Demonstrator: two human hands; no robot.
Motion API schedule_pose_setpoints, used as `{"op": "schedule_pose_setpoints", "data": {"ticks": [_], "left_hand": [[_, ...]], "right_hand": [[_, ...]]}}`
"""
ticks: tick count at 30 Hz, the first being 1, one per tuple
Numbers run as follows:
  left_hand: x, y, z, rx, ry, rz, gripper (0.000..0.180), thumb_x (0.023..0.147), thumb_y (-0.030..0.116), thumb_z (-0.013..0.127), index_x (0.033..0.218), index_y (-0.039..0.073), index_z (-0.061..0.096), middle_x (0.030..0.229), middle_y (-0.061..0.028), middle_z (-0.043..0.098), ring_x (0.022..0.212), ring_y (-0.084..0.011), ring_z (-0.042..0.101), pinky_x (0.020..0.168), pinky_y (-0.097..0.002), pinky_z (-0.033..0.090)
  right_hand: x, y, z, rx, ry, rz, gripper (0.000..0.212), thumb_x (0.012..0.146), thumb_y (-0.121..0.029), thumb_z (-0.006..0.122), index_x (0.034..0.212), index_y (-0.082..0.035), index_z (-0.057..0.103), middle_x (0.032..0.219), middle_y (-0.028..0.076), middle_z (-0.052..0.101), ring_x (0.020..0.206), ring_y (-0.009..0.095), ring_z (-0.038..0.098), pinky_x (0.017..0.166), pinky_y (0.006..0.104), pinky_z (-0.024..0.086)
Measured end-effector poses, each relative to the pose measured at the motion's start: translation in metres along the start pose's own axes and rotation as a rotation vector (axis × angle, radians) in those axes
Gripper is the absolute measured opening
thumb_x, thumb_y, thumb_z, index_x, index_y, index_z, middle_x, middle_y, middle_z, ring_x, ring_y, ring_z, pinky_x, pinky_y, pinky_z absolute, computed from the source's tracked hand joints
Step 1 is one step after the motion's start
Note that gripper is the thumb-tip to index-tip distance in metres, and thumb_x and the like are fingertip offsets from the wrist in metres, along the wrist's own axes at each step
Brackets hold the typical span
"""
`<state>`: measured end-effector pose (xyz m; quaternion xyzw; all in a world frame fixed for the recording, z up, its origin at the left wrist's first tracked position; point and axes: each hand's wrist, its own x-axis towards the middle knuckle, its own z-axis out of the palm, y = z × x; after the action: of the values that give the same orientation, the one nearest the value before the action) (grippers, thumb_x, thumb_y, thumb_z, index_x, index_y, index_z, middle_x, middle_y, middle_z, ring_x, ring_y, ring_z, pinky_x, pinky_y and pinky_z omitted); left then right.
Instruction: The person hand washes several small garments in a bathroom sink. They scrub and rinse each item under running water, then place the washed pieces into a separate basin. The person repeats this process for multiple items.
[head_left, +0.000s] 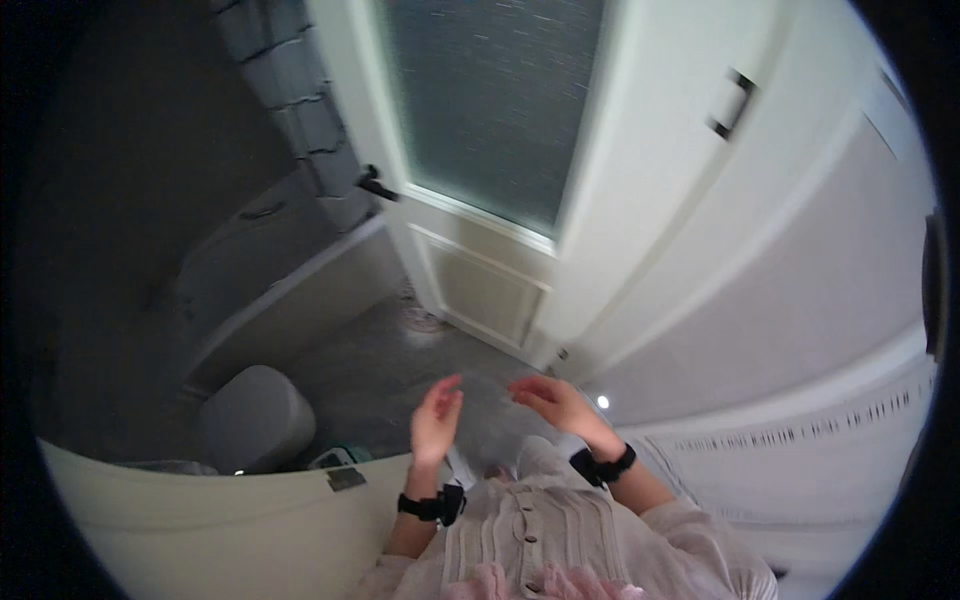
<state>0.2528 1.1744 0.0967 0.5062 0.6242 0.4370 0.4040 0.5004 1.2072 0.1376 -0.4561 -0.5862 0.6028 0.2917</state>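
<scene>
Head view: left hand (435, 428) and right hand (560, 405) empty, part-open, fingers loosely bent, apart in mid-air. Door (480, 290) far, beyond both. Left strap (433, 505) could knock panel (230, 535), near left, if arm swings outward; dim light could cause misstep on floor (365, 350).
</scene>
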Motion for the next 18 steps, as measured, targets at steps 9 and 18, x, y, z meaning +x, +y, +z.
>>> {"op": "schedule_pose_setpoints", "data": {"ticks": [9,18], "left_hand": [[0.058,-0.074,-0.089,-0.315,0.551,-0.176,0.028,0.102,0.016,0.056,0.127,0.004,0.060,0.122,-0.0063,0.066,0.106,-0.0160,0.064,0.094,-0.0295,0.049],[0.115,-0.006,-0.147,0.146,1.032,-0.446,0.031,0.097,0.027,0.063,0.125,0.014,0.063,0.111,-0.0035,0.071,0.086,-0.0135,0.065,0.077,-0.0295,0.052]], "right_hand": [[0.253,-0.020,0.039,-0.091,-0.544,-0.057,0.023,0.100,-0.014,0.058,0.120,-0.004,0.064,0.106,0.006,0.071,0.098,0.013,0.066,0.085,0.0276,0.051],[0.414,-0.091,0.109,-0.066,-0.975,-0.155,0.025,0.099,-0.015,0.061,0.120,-0.002,0.065,0.105,0.009,0.071,0.097,0.013,0.066,0.087,0.0272,0.051]]}}
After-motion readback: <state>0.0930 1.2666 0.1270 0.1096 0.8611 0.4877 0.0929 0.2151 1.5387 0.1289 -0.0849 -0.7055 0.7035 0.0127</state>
